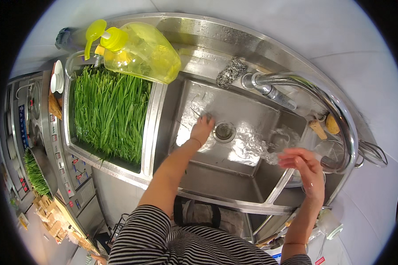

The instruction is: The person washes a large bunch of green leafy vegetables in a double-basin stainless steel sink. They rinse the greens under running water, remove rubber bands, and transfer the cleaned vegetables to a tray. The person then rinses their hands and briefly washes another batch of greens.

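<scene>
My left hand (202,130) reaches down to the floor of a stainless steel sink basin (215,177), just left of the drain (224,132). Thin green scraps (195,112) lie by its fingertips; whether the fingers pinch any is unclear. Beneath the curved chrome faucet (339,106), my right hand (303,167) is raised at the basin's right edge, wet, fingers extended and holding nothing. Water (265,150) splashes leftward from its fingers into the basin. Long green chive-like leaves (111,116) fill the left basin, packed side by side.
A yellow-green pump bottle (146,54) stands behind the divider. A steel wool scourer (232,71) rests on the back ledge beside the faucet base. A wooden handle (318,129), a strainer (330,150) and a wire whisk (374,154) are at right. More greens (35,174) fill a bowl at far left.
</scene>
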A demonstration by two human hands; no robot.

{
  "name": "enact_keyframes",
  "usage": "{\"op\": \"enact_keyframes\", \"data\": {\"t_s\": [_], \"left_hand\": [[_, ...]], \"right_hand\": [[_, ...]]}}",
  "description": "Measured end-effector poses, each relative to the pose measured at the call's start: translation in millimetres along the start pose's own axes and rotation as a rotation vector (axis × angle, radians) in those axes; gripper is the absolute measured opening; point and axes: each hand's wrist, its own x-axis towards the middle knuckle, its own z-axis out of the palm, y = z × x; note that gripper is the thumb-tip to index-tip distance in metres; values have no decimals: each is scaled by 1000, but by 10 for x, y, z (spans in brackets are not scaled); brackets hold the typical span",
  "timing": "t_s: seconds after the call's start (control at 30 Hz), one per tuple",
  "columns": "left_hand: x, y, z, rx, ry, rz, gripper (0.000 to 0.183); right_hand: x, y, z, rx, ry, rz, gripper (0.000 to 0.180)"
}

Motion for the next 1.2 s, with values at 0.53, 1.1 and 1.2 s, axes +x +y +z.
{"op": "enact_keyframes", "data": {"t_s": [0.53, 1.1, 1.2], "left_hand": [[733, -826, -398, -663, 450, -238, 78], [-1310, -533, 575, 173, -370, -745, 27], [-1138, -89, 834, 267, -659, -435, 28]], "right_hand": [[2097, 2371, 591, -892, 131, 11, 35], [888, 3678, 505, -932, 193, 553, 43], [880, 4110, 1107, -985, -8, 342, 38]]}}
